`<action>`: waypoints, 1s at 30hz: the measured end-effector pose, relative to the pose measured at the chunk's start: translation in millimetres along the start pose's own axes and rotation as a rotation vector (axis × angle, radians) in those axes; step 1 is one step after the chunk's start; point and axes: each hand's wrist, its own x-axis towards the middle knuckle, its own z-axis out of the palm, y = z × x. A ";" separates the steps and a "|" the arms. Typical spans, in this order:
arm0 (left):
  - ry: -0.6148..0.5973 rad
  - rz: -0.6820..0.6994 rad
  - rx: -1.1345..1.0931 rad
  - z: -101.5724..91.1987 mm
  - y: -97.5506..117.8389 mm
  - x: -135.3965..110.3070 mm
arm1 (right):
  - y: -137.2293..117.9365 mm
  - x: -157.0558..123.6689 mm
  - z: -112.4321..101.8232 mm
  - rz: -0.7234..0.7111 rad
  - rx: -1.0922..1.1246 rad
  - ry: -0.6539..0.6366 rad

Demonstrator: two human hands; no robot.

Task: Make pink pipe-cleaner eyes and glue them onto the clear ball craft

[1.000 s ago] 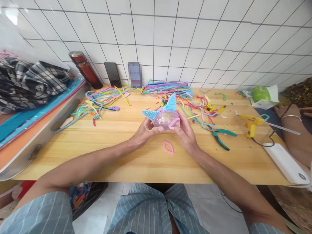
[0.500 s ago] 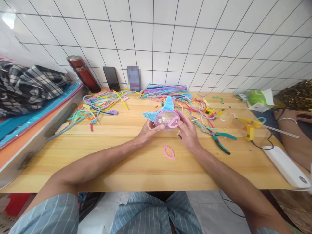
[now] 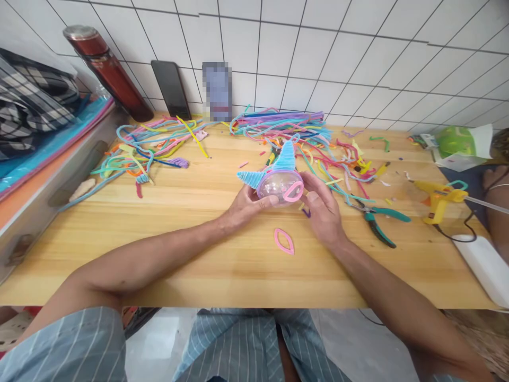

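Observation:
My left hand grips a clear glittery plastic ball from below and the left, thumb across its front. The ball carries two blue pipe-cleaner cones and a pink pipe-cleaner loop on its right side. My right hand rests at the ball's right, fingers curled, fingertips by the pink loop. A second pink leaf-shaped loop lies on the wooden table just below the hands.
Heaps of coloured pipe cleaners spread across the table's back. Teal-handled pliers, a yellow glue gun and a white power strip lie right. A red flask and phone lean on the tiled wall. Another person's arm shows far right.
The camera has moved closer and tilted down. My right fingers have slipped a little off the pink loop toward the ball's lower right; the left hand keeps its hold.

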 end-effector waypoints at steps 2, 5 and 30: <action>0.006 -0.002 0.009 -0.2 -0.4 -0.6 | -1.5 0.5 2.1 0.002 -0.032 -0.009; 0.009 -0.012 0.002 -0.4 -0.5 -0.8 | -5.1 0.8 7.4 0.013 -0.055 -0.013; 0.024 -0.038 -0.077 0.5 0.5 -2.7 | -2.0 -9.8 9.9 -0.008 -0.046 0.004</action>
